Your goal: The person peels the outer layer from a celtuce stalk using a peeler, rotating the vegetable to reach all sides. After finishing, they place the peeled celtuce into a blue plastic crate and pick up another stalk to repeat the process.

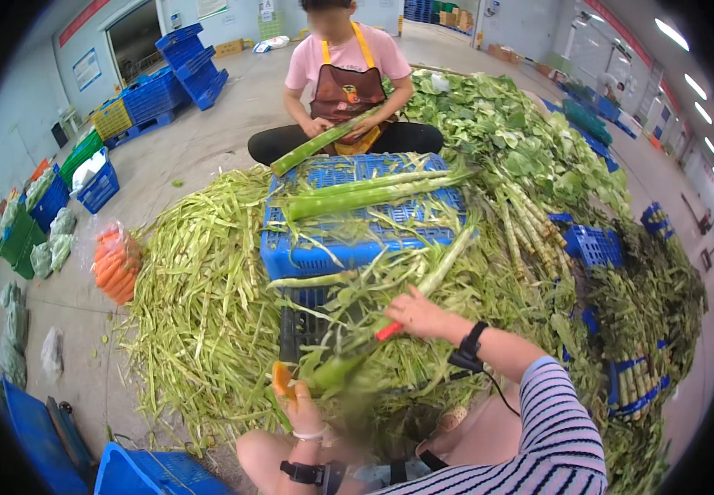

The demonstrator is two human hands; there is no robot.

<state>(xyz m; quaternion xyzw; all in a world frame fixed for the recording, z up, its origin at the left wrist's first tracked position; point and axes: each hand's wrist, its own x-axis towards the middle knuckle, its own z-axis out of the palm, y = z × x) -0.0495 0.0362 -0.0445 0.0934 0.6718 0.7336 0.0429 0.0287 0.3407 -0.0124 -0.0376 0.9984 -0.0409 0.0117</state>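
My left hand is closed around the thick end of a blurred green celtuce stem low in front of me. Something orange, perhaps a finger cover, sits at its fingertips. To the upper right, my right hand grips the red handle of a tool whose blade is too blurred to make out. Just beyond that hand lies a pale celtuce stem. Peeled green celtuce stems rest on an upturned blue plastic crate strewn with peel strips.
Opposite me sits a person in a brown apron, holding a celtuce stem. Peelings are heaped on the left, with bagged carrots beside them. Leaves and unpeeled stems lie right. A blue crate stands near my left side.
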